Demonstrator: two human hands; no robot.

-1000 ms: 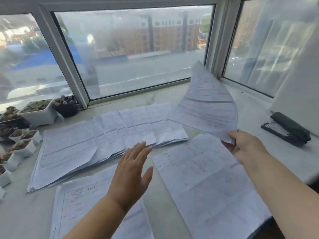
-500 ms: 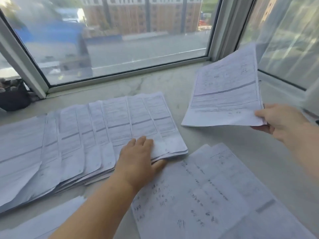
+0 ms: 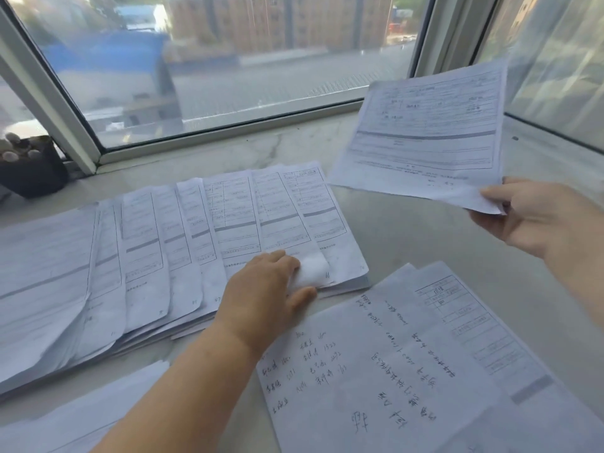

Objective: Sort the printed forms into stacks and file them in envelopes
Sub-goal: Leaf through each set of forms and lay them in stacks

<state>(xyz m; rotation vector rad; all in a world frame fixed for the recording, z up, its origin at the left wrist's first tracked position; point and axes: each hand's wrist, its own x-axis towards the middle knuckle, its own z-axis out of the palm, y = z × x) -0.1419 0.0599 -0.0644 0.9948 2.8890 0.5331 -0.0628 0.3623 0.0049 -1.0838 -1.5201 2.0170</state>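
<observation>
The right hand (image 3: 536, 220) pinches one form (image 3: 425, 132) by its near corner, lifted above the sill (image 3: 408, 230). The left hand (image 3: 264, 295) curls on the fan (image 3: 163, 256) of forms, fingertips under a lifted corner, thumb at the fan's near edge.

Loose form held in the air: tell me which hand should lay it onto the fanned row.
Right. The right hand already pinches the loose form by its lower corner, above the sill. The left hand is busy on the fanned row, lifting a sheet's corner.
</observation>
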